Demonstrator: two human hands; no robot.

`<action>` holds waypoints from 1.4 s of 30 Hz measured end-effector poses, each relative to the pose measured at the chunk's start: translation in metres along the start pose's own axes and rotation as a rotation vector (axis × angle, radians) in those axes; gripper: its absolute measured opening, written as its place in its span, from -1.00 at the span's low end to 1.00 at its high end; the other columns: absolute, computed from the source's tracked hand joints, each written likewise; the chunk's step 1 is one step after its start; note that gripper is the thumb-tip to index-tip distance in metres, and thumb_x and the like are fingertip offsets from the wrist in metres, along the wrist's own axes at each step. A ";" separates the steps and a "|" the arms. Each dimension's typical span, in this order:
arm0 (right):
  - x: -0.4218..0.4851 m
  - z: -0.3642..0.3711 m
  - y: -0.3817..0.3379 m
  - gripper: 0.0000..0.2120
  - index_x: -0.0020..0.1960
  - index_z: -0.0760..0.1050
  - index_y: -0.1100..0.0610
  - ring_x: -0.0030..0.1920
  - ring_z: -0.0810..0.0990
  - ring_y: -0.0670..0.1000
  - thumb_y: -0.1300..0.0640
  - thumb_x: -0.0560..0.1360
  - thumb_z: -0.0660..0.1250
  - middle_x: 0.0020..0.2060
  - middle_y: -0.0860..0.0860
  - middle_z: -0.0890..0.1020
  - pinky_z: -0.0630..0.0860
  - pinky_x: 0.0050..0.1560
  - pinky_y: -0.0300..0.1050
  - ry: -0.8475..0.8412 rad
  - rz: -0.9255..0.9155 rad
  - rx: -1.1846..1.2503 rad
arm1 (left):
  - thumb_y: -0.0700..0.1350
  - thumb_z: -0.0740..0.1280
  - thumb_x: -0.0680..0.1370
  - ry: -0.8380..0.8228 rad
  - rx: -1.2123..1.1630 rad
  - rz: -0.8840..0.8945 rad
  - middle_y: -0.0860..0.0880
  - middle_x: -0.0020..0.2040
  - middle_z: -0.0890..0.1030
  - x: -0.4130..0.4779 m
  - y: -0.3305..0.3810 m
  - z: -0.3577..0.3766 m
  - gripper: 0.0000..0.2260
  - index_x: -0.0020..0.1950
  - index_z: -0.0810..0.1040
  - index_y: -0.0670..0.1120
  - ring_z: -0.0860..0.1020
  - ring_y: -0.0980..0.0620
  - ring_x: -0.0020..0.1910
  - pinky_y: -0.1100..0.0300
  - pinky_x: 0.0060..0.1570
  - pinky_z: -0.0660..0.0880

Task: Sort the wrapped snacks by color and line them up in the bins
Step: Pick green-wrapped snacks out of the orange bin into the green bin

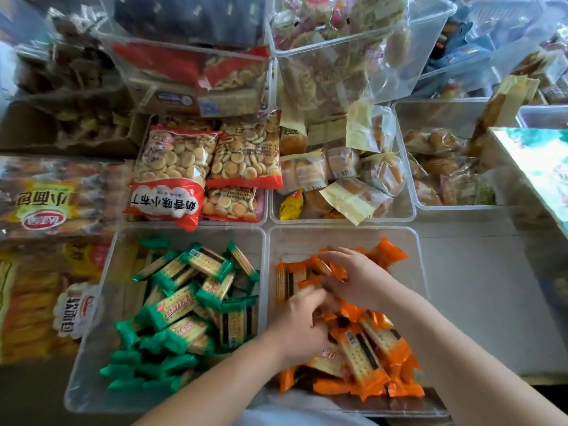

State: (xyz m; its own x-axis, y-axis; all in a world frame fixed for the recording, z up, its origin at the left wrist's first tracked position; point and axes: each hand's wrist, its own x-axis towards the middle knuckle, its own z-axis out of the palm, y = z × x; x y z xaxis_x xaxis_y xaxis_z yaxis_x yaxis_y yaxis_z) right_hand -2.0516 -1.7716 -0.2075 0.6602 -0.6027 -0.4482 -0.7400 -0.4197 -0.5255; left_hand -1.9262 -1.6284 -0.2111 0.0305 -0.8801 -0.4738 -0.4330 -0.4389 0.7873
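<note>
Two clear bins sit side by side in front of me. The left bin [92, 309] holds several green-wrapped cracker packs [181, 305] in a loose heap. The right bin [344, 235] holds several orange-wrapped cracker packs [365, 361]. Both my hands are inside the right bin. My left hand [299, 324] rests on the orange pile with its fingers curled into the packs. My right hand [353, 275] lies over the packs at the bin's far side, its fingers touching an orange pack [322, 267]. Whether either hand grips a pack is hidden.
Behind stand a bin of red biscuit bags [172, 176], a bin of pale yellow bread packs [353, 176], and another clear bin [442, 167] at right. Stacked bins [362, 41] rise at the back. Large bread bags [46, 204] lie left. A box edge [538, 167] juts in at right.
</note>
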 end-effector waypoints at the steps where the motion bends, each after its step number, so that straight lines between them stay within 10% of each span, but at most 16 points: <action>1: 0.000 0.003 0.000 -0.45 0.51 0.44 -0.11 0.50 0.42 0.06 -0.18 0.56 0.37 0.48 -0.05 0.49 0.39 0.48 0.01 -0.057 0.045 -0.036 | -0.21 0.24 0.52 0.066 -0.010 -0.009 0.20 0.12 0.53 0.000 -0.004 -0.002 -0.75 0.04 0.56 0.12 0.54 0.14 0.14 0.11 0.22 0.53; 7: -0.016 0.022 0.021 -0.26 0.31 0.63 -0.13 0.32 0.56 -0.02 -0.52 0.35 0.11 0.27 -0.17 0.63 0.55 0.29 -0.03 -0.019 0.098 -0.134 | -0.22 0.24 0.67 0.197 0.178 -0.059 0.15 0.42 0.37 0.025 -0.001 -0.004 -0.70 0.36 0.49 0.06 0.42 0.08 0.38 0.16 0.40 0.41; 11: -0.032 0.014 0.024 -0.52 0.34 0.58 -0.15 0.22 0.61 -0.05 -0.36 0.52 0.32 0.19 -0.19 0.64 0.56 0.19 -0.12 -0.022 0.107 -0.134 | -0.15 0.43 0.60 -0.101 0.360 -0.144 0.02 0.71 0.05 0.077 0.004 -0.027 -0.19 0.70 0.04 0.16 0.08 -0.12 0.67 -0.04 0.61 0.16; 14: -0.041 0.006 0.029 -0.56 0.35 0.56 -0.15 0.20 0.60 -0.08 -0.27 0.52 0.42 0.18 -0.19 0.63 0.51 0.19 -0.21 -0.037 0.130 -0.029 | -0.09 0.55 0.49 -0.283 0.512 -0.133 -0.03 0.71 0.10 0.097 -0.003 -0.038 0.04 0.69 -0.14 0.22 0.19 -0.15 0.64 -0.04 0.58 0.26; 19: -0.047 -0.001 0.040 -0.66 0.32 0.59 -0.12 0.21 0.59 -0.08 -0.05 0.55 0.46 0.19 -0.22 0.56 0.54 0.21 -0.17 0.065 0.138 0.061 | -0.22 0.40 0.47 -0.385 0.432 -0.167 -0.02 0.67 0.22 0.098 0.005 -0.025 -0.05 0.66 -0.03 0.33 0.35 -0.18 0.56 -0.06 0.45 0.46; 29: -0.027 -0.004 0.041 -0.44 0.51 0.43 -0.10 0.40 0.51 -0.04 -0.07 0.54 0.47 0.43 -0.13 0.49 0.42 0.37 -0.18 -0.018 0.191 0.087 | 0.13 0.35 0.61 -0.338 0.439 0.072 0.17 0.70 -0.06 0.025 0.004 0.001 -0.32 0.65 0.08 0.30 -0.14 0.01 0.68 -0.15 0.64 -0.05; 37: -0.036 -0.008 0.033 -0.50 0.44 0.51 -0.09 0.31 0.54 -0.02 0.01 0.53 0.49 0.31 -0.15 0.49 0.50 0.26 -0.15 0.149 0.152 0.078 | -0.09 0.37 0.60 -0.076 0.209 0.169 0.11 0.58 0.36 0.009 0.010 -0.002 -0.44 0.60 0.34 0.15 0.24 0.07 0.59 0.13 0.60 0.16; 42: -0.069 -0.004 0.005 -0.45 0.49 0.44 -0.15 0.46 0.41 -0.01 -0.10 0.52 0.47 0.45 -0.16 0.42 0.46 0.37 -0.10 0.185 0.115 -0.094 | -0.12 0.29 0.67 0.073 0.347 0.010 0.07 0.64 0.24 0.000 0.011 -0.019 -0.52 0.60 0.34 0.10 0.16 0.01 0.63 0.06 0.57 0.18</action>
State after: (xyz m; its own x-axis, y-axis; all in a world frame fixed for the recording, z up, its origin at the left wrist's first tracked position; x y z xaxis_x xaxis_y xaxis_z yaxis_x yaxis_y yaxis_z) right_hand -2.1011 -1.7349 -0.1767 0.5426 -0.7607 -0.3563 -0.8234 -0.3977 -0.4049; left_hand -1.9140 -1.6362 -0.1953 0.0830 -0.9002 -0.4274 -0.7134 -0.3532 0.6053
